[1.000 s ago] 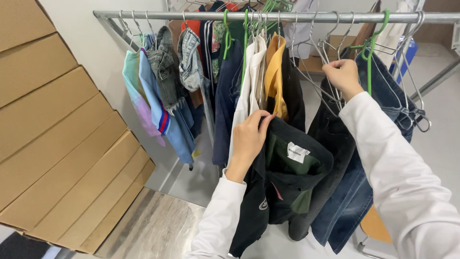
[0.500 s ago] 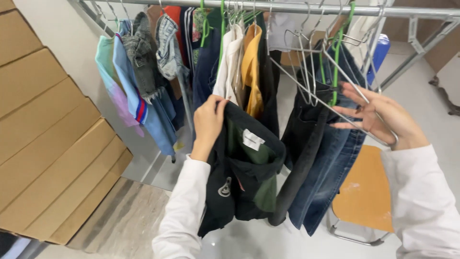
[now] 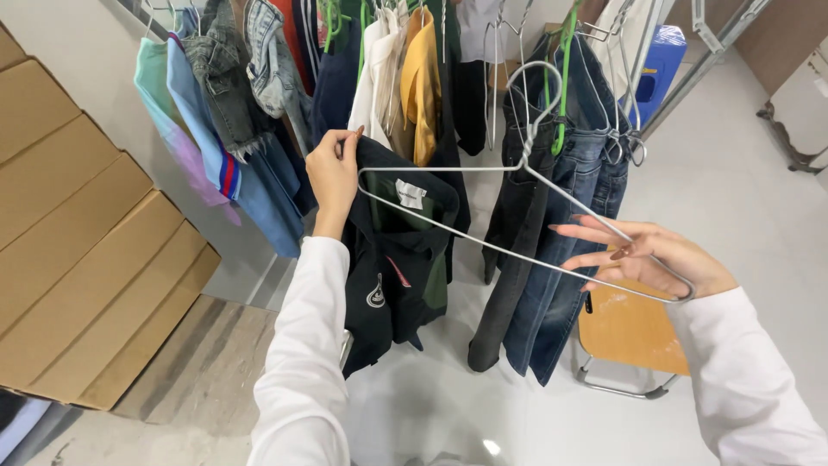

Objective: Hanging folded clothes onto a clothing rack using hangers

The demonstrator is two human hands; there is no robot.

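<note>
My left hand grips the collar of a black jacket with a green lining and a white label, holding it up in front of the clothes rack. My right hand holds one end of a bare silver wire hanger. The hanger's other end reaches across to the jacket's collar beside my left hand. Its hook points up toward the hanging clothes.
Many garments hang behind on the rack: light blue shirts, a yellow top, dark jeans on green hangers. Stacked cardboard boxes stand at left. A wooden stool and a blue bin sit at right.
My right hand has taken the wire hanger off the rail and brought it down and leftward to the jacket. The view has tilted downward.
</note>
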